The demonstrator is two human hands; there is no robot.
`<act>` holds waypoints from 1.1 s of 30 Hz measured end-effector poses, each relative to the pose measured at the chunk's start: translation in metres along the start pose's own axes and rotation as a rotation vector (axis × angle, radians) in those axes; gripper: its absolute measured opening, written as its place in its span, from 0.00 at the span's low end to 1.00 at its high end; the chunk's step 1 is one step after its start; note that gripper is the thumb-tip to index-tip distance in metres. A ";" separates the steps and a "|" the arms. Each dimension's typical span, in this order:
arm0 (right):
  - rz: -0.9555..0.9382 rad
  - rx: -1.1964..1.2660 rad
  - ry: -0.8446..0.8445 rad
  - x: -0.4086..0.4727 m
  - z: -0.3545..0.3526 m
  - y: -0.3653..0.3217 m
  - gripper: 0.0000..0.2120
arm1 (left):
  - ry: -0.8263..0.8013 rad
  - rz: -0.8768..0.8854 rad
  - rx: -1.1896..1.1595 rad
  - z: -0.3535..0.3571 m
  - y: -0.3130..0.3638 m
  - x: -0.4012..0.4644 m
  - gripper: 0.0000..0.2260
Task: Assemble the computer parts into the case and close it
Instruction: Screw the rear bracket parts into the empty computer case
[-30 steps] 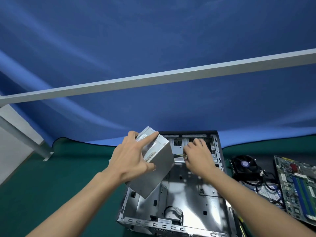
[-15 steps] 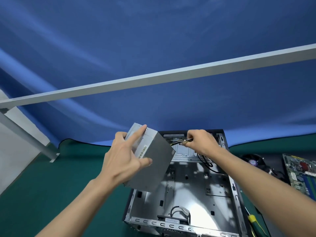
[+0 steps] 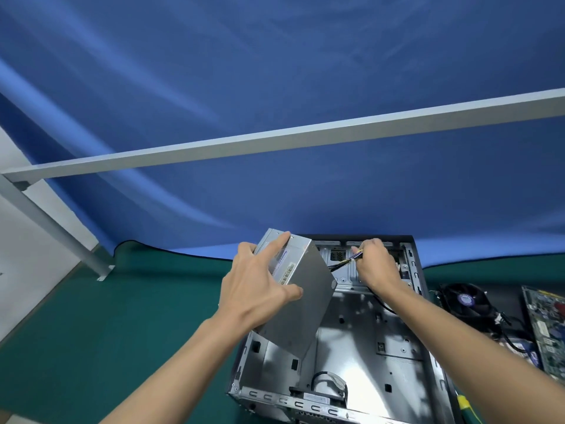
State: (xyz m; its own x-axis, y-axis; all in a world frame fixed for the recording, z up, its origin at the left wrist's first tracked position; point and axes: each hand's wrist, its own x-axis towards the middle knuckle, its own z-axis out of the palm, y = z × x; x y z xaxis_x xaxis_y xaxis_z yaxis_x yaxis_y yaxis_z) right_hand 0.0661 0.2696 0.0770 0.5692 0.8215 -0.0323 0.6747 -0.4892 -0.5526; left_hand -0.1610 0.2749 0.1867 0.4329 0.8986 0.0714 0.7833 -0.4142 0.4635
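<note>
An open metal computer case (image 3: pixel 360 341) lies flat on the green mat, its inside bare except for a small cable loop near the front. My left hand (image 3: pixel 260 286) grips a silver power supply box (image 3: pixel 301 304) and holds it tilted above the case's left side. My right hand (image 3: pixel 374 264) pinches the bundle of coloured power cables (image 3: pixel 344 264) that runs out of the box, over the case's far end.
A black CPU cooler fan (image 3: pixel 464 301) and a green motherboard (image 3: pixel 547 325) lie on the mat to the right of the case. A yellow-handled tool (image 3: pixel 466 405) lies at the case's near right corner. A grey metal beam (image 3: pixel 275 142) crosses the blue backdrop.
My left hand has lifted the power supply a little higher and to the left. My right hand has moved from inside the case up to its far end, pulling the cable bundle out.
</note>
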 end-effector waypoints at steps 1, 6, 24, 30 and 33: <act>-0.018 0.015 0.036 -0.003 0.002 0.001 0.09 | -0.002 0.000 -0.001 0.002 -0.001 0.000 0.39; -0.251 -0.209 0.102 -0.014 0.000 0.015 0.09 | -0.046 0.007 0.054 0.009 -0.006 0.002 0.39; -0.321 -0.429 -0.430 -0.029 -0.026 -0.040 0.15 | -0.044 -0.064 0.410 0.026 -0.007 0.007 0.36; -0.257 -0.250 -0.597 -0.041 -0.011 -0.036 0.15 | -0.049 -0.074 0.505 0.042 -0.009 0.003 0.34; -0.226 -0.207 -0.615 -0.043 -0.011 -0.029 0.15 | -0.055 -0.060 0.532 0.049 -0.002 0.004 0.33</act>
State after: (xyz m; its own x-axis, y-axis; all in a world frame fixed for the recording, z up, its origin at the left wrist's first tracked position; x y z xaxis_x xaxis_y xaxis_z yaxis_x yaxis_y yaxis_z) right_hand 0.0277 0.2454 0.1036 0.0751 0.8970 -0.4355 0.8561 -0.2819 -0.4331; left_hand -0.1391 0.2723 0.1429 0.3916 0.9201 0.0054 0.9192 -0.3910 -0.0468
